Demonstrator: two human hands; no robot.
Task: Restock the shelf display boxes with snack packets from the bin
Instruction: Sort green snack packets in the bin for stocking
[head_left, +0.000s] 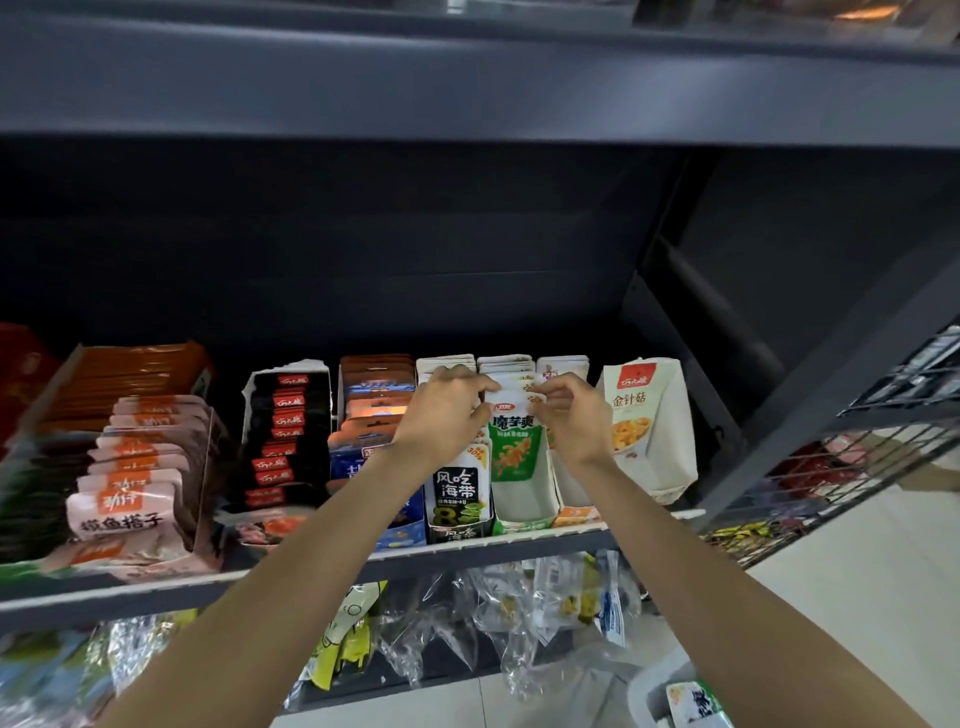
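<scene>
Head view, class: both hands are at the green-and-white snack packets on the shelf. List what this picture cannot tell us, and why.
- How many packets fill the green display box: the left hand and right hand cover the row.
- Contents of the bin: cut off by the bottom edge.
- Labels on the far-left packs: blurred by the wide lens.
- Shelf above: its goods are out of frame.

The left hand covers the upper packets of the seaweed display box. The bin is cut off by the bottom edge, near right. The red box at far left is blurred and cropped.
</scene>
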